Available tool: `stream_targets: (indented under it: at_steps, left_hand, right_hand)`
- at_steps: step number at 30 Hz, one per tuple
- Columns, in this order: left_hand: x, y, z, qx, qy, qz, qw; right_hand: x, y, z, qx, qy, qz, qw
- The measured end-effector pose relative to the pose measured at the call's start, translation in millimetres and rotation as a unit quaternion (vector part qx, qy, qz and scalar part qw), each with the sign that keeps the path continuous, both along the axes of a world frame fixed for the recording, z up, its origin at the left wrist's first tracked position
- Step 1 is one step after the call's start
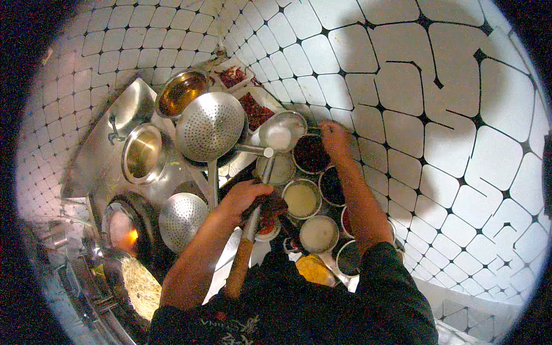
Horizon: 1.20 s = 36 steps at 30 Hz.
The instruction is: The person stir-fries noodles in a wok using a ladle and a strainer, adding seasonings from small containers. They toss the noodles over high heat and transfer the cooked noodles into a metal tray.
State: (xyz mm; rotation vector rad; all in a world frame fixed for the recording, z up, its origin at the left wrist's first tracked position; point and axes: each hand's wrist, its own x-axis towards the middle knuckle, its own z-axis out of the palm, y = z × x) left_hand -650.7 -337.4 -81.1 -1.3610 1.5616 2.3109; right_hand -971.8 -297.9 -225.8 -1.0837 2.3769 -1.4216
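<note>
My left hand point(248, 198) is closed around the long metal handle point(254, 220) of a ladle, which ends in a wooden grip. A dark cloth-like thing point(274, 207) lies beside or under those fingers; I cannot tell if it is held. Above, the ladle's metal bowl point(295, 123) has something whitish in it. My right hand point(334, 136) is by the bowl's right edge, over a round tub of dark red contents point(311, 153). Its fingers seem to pinch a thin handle, mostly hidden. Below stand a tub of pale yellow contents point(302, 198) and a whitish one point(319, 234).
A large perforated strainer point(210, 127) lies left of the ladle, near a pot of amber liquid point(183, 92). Another strainer point(183, 220) sits nearer, beside a burner with flame point(131, 236). Dried red chillies point(256, 112) fill a container by the tiled wall point(319, 56).
</note>
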Motion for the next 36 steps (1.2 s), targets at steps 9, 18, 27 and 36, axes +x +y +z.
stream_targets:
  at_steps: [9,18,27,36]
  left_hand:
    - [42.6,23.0,26.0,-0.029,-0.083,0.018,0.996]
    - [39.9,21.5,27.5,0.013,-0.044,-0.015,0.999]
    - [230.9,84.7,71.0,0.079,0.005,-0.082,0.993]
    - [488.8,158.8,66.2,0.048,0.221,0.181,0.957]
  right_hand:
    - [-3.3,-4.5,-48.6,0.058,0.067,0.061,0.994]
    - [43.2,77.1,65.6,-0.002,0.087,-0.036,0.996]
    - [145.4,101.8,7.8,0.200,0.054,0.141,0.968]
    - [399.7,230.3,91.5,0.083,-0.042,0.545,0.833]
